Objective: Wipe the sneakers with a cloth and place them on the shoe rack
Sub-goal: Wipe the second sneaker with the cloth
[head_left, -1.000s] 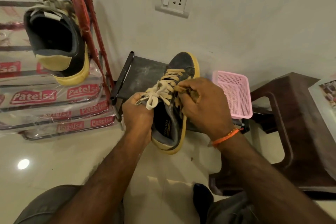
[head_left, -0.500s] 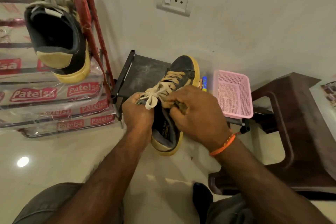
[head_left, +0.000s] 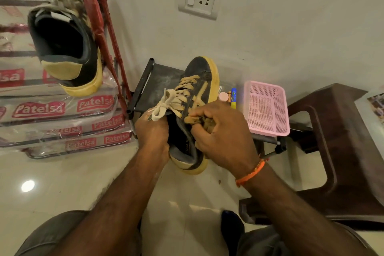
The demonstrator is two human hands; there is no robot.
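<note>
Since a second ago the right hand (head_left: 223, 137) and its cloth (head_left: 204, 123) have slid from the laces down to the sneaker's side panel, uncovering a blue-capped tube (head_left: 233, 97) and a small pink round item (head_left: 223, 96) right of the held sneaker (head_left: 194, 97). Landmark: held sneaker. Far left of it, the shoe rack (head_left: 104, 27), red frame, shelves in printed plastic wrap, carries the other sneaker (head_left: 66, 48), heel toward the camera. Left hand (head_left: 152, 131) curls round the held sneaker's heel-side collar, just under the lace bow. Held sneaker is in mid-frame above the floor, toe toward the wall, in front of a low dark stand (head_left: 154, 87). Right hand is bunched round the brown cloth, pressing it on the sneaker's right side. Right of that: pink basket (head_left: 268, 110), then brown stool (head_left: 342, 151).
</note>
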